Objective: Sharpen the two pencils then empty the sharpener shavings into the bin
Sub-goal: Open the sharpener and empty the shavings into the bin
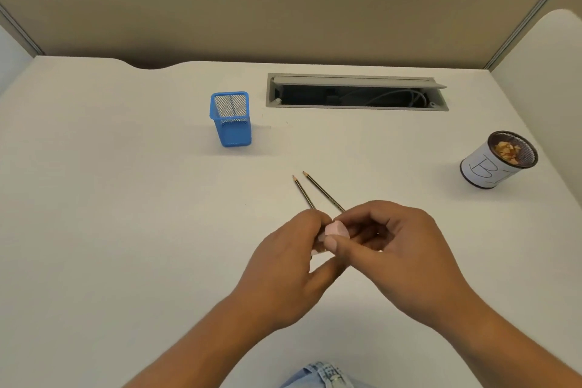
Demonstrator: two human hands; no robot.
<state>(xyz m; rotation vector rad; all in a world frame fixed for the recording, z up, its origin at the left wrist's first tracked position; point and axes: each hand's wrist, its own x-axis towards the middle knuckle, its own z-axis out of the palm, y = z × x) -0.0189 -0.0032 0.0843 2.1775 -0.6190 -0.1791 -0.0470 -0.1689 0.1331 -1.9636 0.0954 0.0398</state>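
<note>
Two dark pencils lie side by side on the white desk, points aimed away from me: the left pencil [303, 191] and the right pencil [322, 190]. Their near ends are hidden behind my hands. A small pink sharpener [336, 228] is gripped between both hands just above the desk. My left hand [289, 264] holds its left part and my right hand [400, 249] pinches its right part with thumb and forefinger. The bin [482, 172], a round mesh cup wrapped in white paper with handwriting, stands at the right and contains wood shavings.
A blue mesh pen holder [232, 123] stands behind the pencils to the left. An open cable slot [357, 92] with wires lies at the back of the desk. Beige partition walls [283, 9] close off the far and right sides.
</note>
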